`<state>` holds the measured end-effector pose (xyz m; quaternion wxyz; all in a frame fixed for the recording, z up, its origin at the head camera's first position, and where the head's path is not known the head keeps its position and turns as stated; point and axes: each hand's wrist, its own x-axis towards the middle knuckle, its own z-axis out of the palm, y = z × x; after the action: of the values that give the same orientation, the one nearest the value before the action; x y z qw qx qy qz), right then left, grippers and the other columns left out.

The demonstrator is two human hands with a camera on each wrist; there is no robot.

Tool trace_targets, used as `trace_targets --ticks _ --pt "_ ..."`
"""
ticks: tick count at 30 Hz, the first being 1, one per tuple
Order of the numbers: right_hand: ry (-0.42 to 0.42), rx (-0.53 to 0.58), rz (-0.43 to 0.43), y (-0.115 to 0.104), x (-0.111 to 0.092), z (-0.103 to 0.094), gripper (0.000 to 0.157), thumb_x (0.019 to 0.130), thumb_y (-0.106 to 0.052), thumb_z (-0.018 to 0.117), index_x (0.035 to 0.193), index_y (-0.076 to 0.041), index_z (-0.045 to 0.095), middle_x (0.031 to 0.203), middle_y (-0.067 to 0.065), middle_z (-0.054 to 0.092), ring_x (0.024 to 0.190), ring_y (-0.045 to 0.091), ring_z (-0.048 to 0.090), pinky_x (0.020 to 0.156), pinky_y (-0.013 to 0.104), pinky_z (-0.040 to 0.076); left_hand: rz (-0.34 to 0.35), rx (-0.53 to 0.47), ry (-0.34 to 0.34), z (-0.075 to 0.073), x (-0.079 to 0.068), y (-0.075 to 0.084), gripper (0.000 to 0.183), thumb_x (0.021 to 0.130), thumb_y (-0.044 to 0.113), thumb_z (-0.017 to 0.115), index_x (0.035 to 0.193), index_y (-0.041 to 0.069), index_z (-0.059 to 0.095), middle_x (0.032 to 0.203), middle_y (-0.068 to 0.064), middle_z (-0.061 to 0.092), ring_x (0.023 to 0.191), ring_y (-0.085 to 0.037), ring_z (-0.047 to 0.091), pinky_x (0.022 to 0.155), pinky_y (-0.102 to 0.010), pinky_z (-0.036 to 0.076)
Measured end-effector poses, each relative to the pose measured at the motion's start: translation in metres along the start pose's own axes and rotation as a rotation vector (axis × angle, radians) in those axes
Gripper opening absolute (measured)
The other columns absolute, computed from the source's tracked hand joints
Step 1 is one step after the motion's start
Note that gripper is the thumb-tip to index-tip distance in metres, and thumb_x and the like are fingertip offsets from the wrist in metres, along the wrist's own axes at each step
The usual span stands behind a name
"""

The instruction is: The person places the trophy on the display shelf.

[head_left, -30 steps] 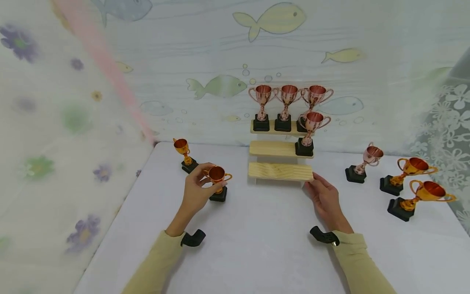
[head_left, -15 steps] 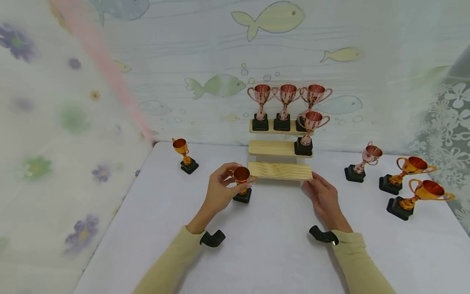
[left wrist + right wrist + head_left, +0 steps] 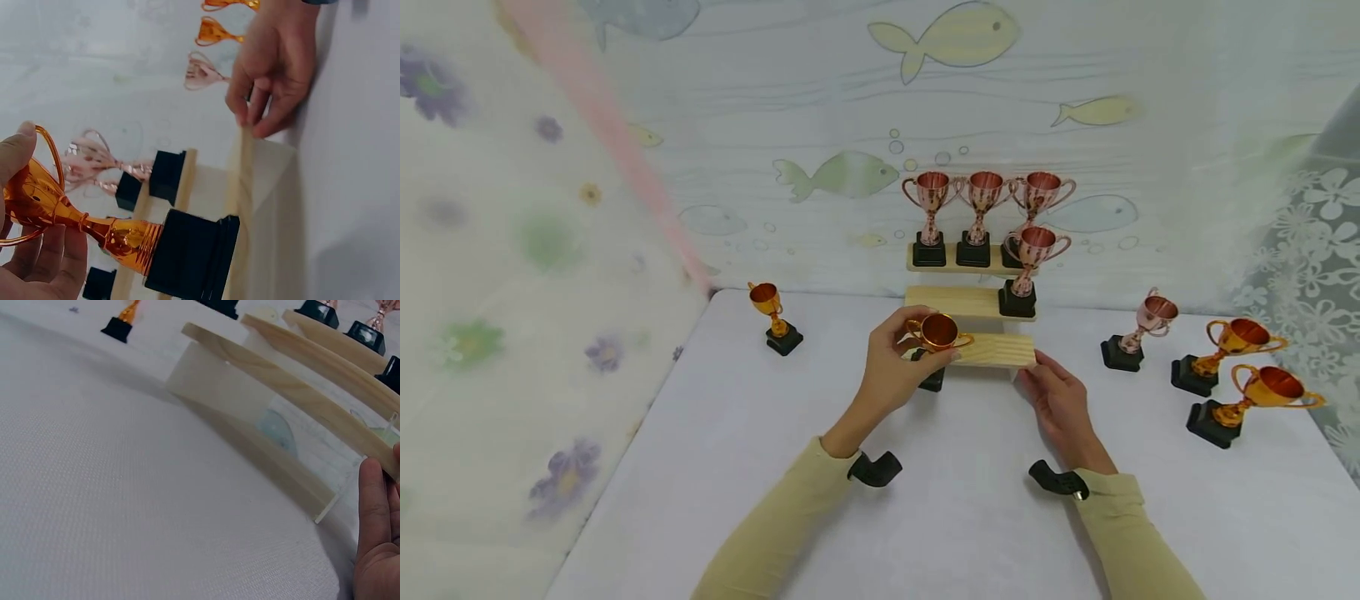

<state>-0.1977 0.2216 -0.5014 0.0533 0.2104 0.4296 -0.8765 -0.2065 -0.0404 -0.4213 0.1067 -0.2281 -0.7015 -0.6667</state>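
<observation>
My left hand grips a gold trophy cup by its bowl, fingers behind and thumb in front. The trophy's black base is close to the left end of the lowest step of a three-step wooden display stand. At that step's right end, my right hand pinches the board between thumb and fingers. Three rose-gold trophies stand in a row on the top step. Another rose-gold trophy occupies the right end of the middle step.
One gold trophy stands alone at the back left of the white table. To the right are a rose-gold trophy and two gold trophies, one farther back and one nearer. A fish-patterned curtain hangs behind.
My left hand has carried the gold trophy rightward across the table and then up to the lowest step's left end. My right hand has stayed at the stand's right end.
</observation>
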Motion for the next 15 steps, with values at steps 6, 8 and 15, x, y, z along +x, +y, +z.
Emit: trace_targets --ticks 6,8,15 --pt "0.018 -0.012 -0.007 -0.001 0.0 0.002 0.057 0.101 -0.005 0.06 0.154 -0.009 0.04 0.123 -0.004 0.06 0.106 0.004 0.067 0.097 0.019 0.053 0.034 -0.031 0.017 0.02 0.022 0.011 0.052 0.079 -0.003 0.084 0.125 -0.005 0.061 0.121 -0.019 0.063 0.099 -0.013 0.062 0.081 -0.022 0.059" --pt "0.026 -0.008 -0.003 -0.002 0.0 0.003 0.053 0.101 -0.005 0.06 0.151 -0.01 0.044 0.123 -0.004 0.061 0.106 0.004 0.067 0.097 0.019 0.054 0.035 -0.051 0.033 0.027 0.032 0.011 0.051 0.08 -0.002 0.084 0.125 -0.004 0.06 0.122 -0.018 0.063 0.098 -0.01 0.061 0.08 -0.023 0.059" --pt "0.036 -0.009 0.008 -0.002 -0.001 0.004 0.053 0.101 -0.005 0.059 0.152 -0.01 0.042 0.131 -0.001 0.054 0.106 0.003 0.066 0.098 0.018 0.053 0.019 -0.083 0.12 0.047 0.067 0.003 0.049 0.08 0.004 0.086 0.123 0.001 0.062 0.117 -0.015 0.064 0.096 -0.013 0.063 0.078 -0.032 0.063"
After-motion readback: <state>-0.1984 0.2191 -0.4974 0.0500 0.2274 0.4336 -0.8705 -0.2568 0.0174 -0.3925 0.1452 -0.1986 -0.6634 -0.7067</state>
